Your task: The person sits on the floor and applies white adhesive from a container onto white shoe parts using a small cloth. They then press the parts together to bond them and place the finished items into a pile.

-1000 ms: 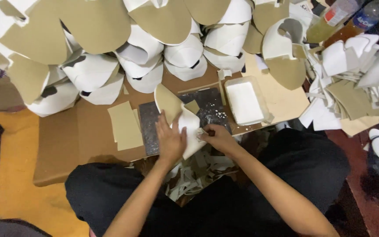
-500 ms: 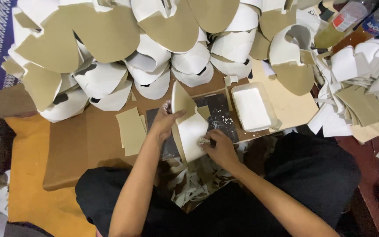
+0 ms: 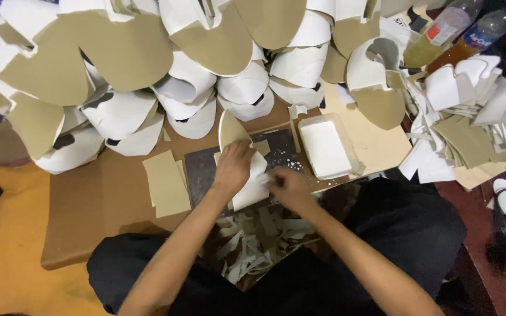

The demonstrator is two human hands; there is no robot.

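My left hand (image 3: 232, 167) presses and grips a curved white and tan cut piece (image 3: 250, 192) that lies on a dark slab (image 3: 199, 167). The piece's tan tip (image 3: 230, 130) sticks up past my fingers. My right hand (image 3: 289, 185) is at the piece's right edge, blurred, with its fingers closed on a small pale-tipped tool (image 3: 265, 178). Both hands are close together over the slab.
A white rectangular tub (image 3: 325, 146) stands right of the slab on the brown board (image 3: 112, 193). A tan sheet (image 3: 166, 182) lies to the left. Piles of white and tan shaped pieces (image 3: 118, 64) fill the back, with more (image 3: 475, 117) and two bottles (image 3: 440, 29) at the right. White scraps (image 3: 253, 237) lie between my legs.
My left hand has laid the lifted piece back down flat on the slab. My right hand has moved up along its right edge.
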